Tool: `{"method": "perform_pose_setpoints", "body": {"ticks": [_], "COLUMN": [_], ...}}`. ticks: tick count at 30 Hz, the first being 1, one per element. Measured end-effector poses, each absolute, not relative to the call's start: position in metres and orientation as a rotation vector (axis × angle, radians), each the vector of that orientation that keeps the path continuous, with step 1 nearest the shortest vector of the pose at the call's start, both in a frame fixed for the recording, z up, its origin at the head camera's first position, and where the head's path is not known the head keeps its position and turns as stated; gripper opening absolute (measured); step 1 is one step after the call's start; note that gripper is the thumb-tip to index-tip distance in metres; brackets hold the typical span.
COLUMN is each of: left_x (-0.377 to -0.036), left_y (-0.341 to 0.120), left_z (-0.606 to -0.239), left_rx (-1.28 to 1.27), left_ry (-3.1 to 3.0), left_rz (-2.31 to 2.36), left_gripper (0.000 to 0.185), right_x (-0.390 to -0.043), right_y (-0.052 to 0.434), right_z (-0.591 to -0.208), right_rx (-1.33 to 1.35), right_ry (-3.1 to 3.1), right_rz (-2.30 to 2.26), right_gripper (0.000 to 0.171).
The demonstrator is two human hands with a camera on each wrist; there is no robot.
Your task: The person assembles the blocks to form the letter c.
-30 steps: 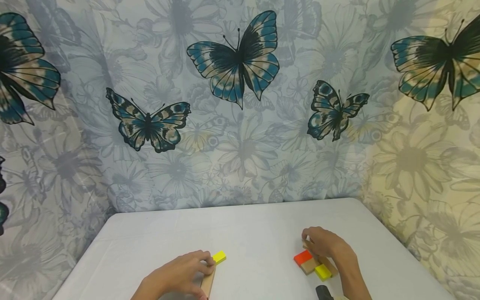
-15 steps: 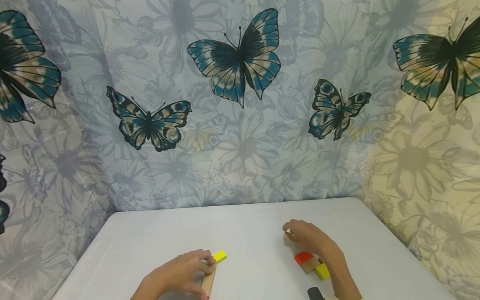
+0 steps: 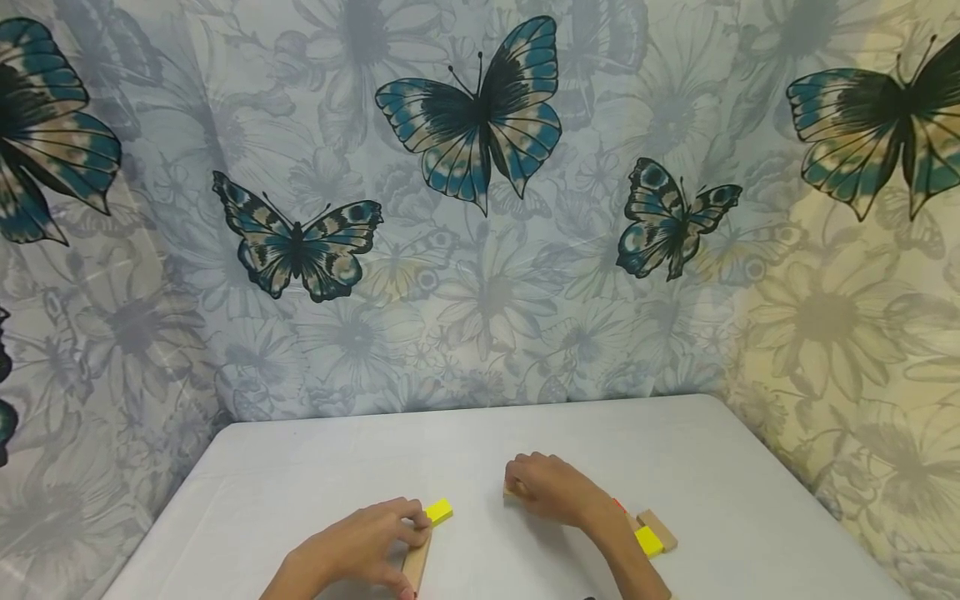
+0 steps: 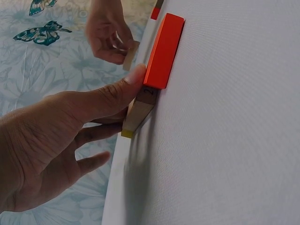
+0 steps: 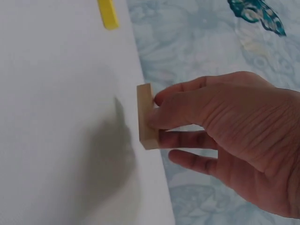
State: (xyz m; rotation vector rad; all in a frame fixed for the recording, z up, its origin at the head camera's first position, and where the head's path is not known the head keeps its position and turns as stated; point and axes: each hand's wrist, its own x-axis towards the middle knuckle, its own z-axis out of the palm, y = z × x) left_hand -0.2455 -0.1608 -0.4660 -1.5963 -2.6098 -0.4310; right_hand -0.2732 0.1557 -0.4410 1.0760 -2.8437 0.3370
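Across comes the right hand [image 3: 553, 490], in 1 second sweeping its wooden block [image 5: 145, 115] leftward, away from the pile [image 3: 649, 542] and much nearer the left hand [image 3: 367, 546]! Its forearm [image 3: 628, 546] now covers most of the red block [image 3: 618, 505]; another plain block [image 3: 659, 529], largely hidden 0.5 seconds ago, reappears.

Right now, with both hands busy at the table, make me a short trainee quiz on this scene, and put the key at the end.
1. Multiple choice: what does the right-hand grip pinch? A, a yellow block; B, a wooden block; C, a red block.
2. True or false: the block held by the left-hand grip has a numeral 2 on its end.
3. Count: how many yellow blocks show in the head view?

Key: 1, B. 2, true; the left wrist view shows it. 3, two: one just beyond the left-hand grip, the other beside an unheld wooden block.
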Motion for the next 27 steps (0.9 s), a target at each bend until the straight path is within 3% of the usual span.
{"method": "perform_pose_setpoints", "body": {"ticks": [12,27], "left_x": [-0.245,-0.244], "left_y": [-0.16,-0.16], "left_z": [-0.464,-0.464], "left_rx": [-1.597,-1.581], "left_ry": [-2.631,-2.661], "left_rz": [-0.389,-0.378], "left_gripper": [0.062,0.067], "right_x": [-0.268,-0.257], "right_y": [0.122,0.125], "right_z": [-0.452,-0.435], "right_rx": [1.142,1.197], "right_ry": [-2.802,-2.951], "right_rz": [0.233,0.089], "right_gripper": [0.02,0.025]}}
